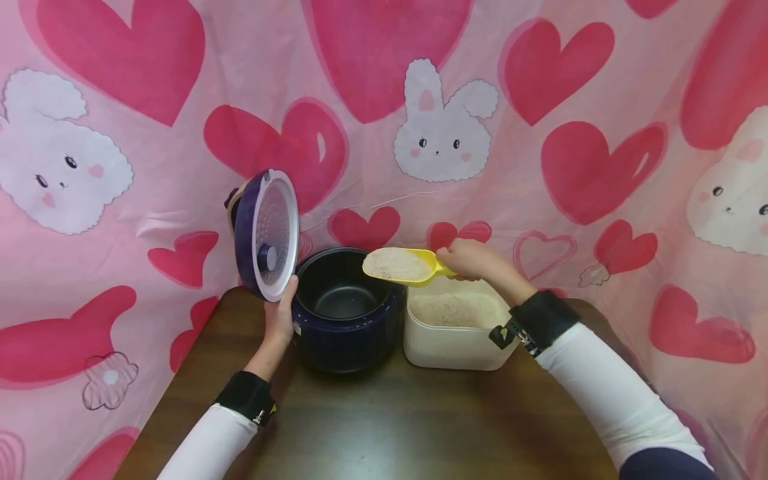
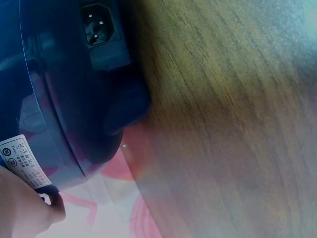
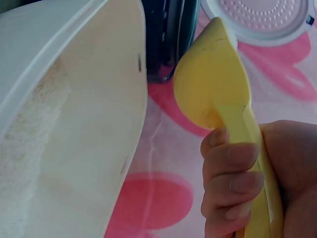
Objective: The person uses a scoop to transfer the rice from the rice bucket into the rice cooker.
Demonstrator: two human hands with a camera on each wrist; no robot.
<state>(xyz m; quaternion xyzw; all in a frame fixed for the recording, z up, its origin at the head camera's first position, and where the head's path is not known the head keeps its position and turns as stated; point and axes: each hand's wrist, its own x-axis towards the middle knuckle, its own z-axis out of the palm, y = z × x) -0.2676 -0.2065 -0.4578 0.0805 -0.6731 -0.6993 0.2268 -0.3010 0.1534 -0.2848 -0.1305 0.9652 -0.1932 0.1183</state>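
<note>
My left hand [image 1: 279,323] grips the lower edge of the rice cooker lid [image 1: 277,223], thumb along its pale rim, and the lid stands upright with its inner face toward the right. Beside it is the dark blue rice cooker [image 1: 348,347], its black inner pot [image 1: 345,301] uncovered and bare at the bottom. My right hand [image 1: 471,259] holds a yellow scoop [image 1: 425,259] by the handle, fingers wrapped round it in the right wrist view. Heaped rice [image 1: 395,264] fills the scoop, which hangs level over the cooker's right rim.
A cream rice bin [image 1: 459,350], partly filled with rice, stands right of the cooker under my right forearm. Both stand on a brown wooden table [image 1: 384,420]. Behind hangs a pink cloth [image 1: 372,160] with hearts and rabbits. The cooker's power socket [image 2: 99,27] faces the left wrist camera.
</note>
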